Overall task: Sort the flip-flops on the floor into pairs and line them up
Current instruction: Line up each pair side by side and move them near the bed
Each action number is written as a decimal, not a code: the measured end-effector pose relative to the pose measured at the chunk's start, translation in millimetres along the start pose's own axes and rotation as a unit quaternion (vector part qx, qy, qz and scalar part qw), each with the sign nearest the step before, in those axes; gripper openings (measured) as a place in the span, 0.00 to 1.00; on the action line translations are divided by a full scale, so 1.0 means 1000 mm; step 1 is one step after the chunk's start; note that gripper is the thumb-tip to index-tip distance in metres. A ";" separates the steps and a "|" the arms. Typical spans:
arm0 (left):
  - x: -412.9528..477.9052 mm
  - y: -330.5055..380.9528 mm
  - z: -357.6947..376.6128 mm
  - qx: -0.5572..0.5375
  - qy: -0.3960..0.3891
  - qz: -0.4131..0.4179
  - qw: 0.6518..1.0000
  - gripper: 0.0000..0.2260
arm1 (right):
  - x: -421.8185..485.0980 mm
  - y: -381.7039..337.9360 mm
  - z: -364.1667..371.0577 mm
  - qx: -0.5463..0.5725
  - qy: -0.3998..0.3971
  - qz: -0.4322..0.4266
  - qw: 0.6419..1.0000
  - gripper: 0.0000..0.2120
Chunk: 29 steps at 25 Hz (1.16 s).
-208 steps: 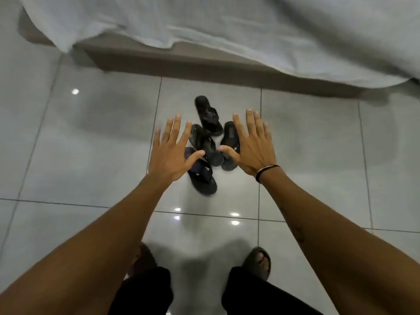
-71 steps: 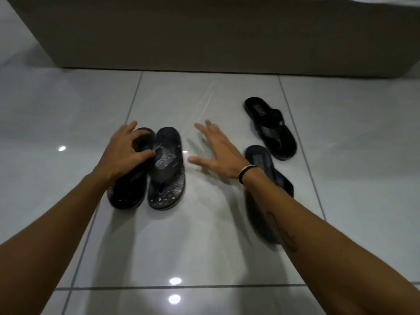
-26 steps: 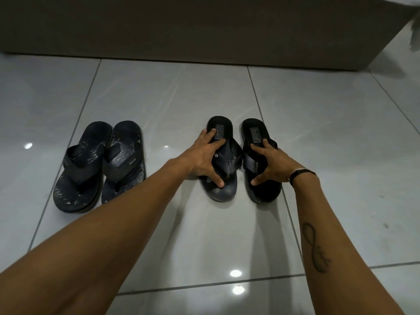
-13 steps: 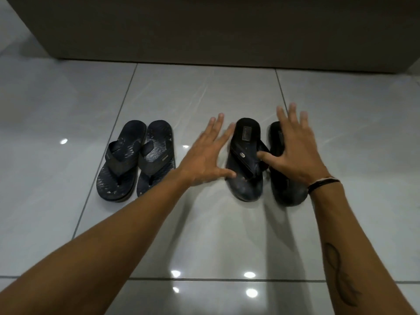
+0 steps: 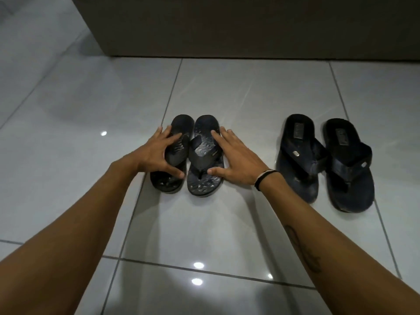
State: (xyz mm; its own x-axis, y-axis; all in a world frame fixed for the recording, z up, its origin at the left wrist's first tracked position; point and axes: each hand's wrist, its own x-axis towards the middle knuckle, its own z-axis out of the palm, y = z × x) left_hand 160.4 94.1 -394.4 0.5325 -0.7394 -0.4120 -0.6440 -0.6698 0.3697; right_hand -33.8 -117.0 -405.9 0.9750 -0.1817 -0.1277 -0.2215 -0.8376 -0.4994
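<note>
Two pairs of dark flip-flops lie side by side on the glossy tiled floor, heels away from me. The patterned pair is in the middle. My left hand (image 5: 156,155) lies spread over the left patterned flip-flop (image 5: 168,184), thumb at its near end. My right hand (image 5: 236,160) clasps the right patterned flip-flop (image 5: 204,151) from its right side, index finger on the sole. To the right, apart from my hands, are the left wide-strap black flip-flop (image 5: 297,155) and the right wide-strap black flip-flop (image 5: 347,164), close together.
A dark bed base (image 5: 227,26) runs across the back, a short way beyond the heels. Pale grey floor tiles (image 5: 204,228) with bright light reflections stretch to the left and toward me.
Both hands have left the black wide-strap pair and moved left onto the patterned pair. The black pair now lies untouched at the right.
</note>
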 end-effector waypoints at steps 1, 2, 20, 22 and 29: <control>0.001 -0.004 0.000 0.008 -0.016 0.001 1.000 0.62 | 0.007 -0.002 0.003 -0.006 -0.015 -0.002 1.000 0.55; 0.003 -0.006 0.000 0.022 -0.021 0.007 1.000 0.62 | 0.014 -0.003 0.005 -0.016 -0.030 -0.006 0.999 0.55; -0.070 -0.200 -0.069 0.005 -0.041 -0.118 0.992 0.60 | 0.128 -0.218 0.123 0.053 -0.020 0.008 0.998 0.51; -0.067 -0.205 -0.069 0.000 -0.041 -0.107 0.993 0.60 | 0.131 -0.216 0.130 0.061 -0.014 0.010 0.998 0.51; -0.070 -0.198 -0.070 0.013 -0.030 -0.108 0.994 0.61 | 0.132 -0.217 0.127 0.078 -0.038 0.012 0.996 0.52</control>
State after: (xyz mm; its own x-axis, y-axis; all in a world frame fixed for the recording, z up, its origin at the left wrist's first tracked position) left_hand 288.7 273.7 -380.1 0.6272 -0.5723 -0.5283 -0.5318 -0.8103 0.2464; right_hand 140.7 106.4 -422.5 0.9669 -0.1559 -0.2019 -0.2496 -0.7423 -0.6219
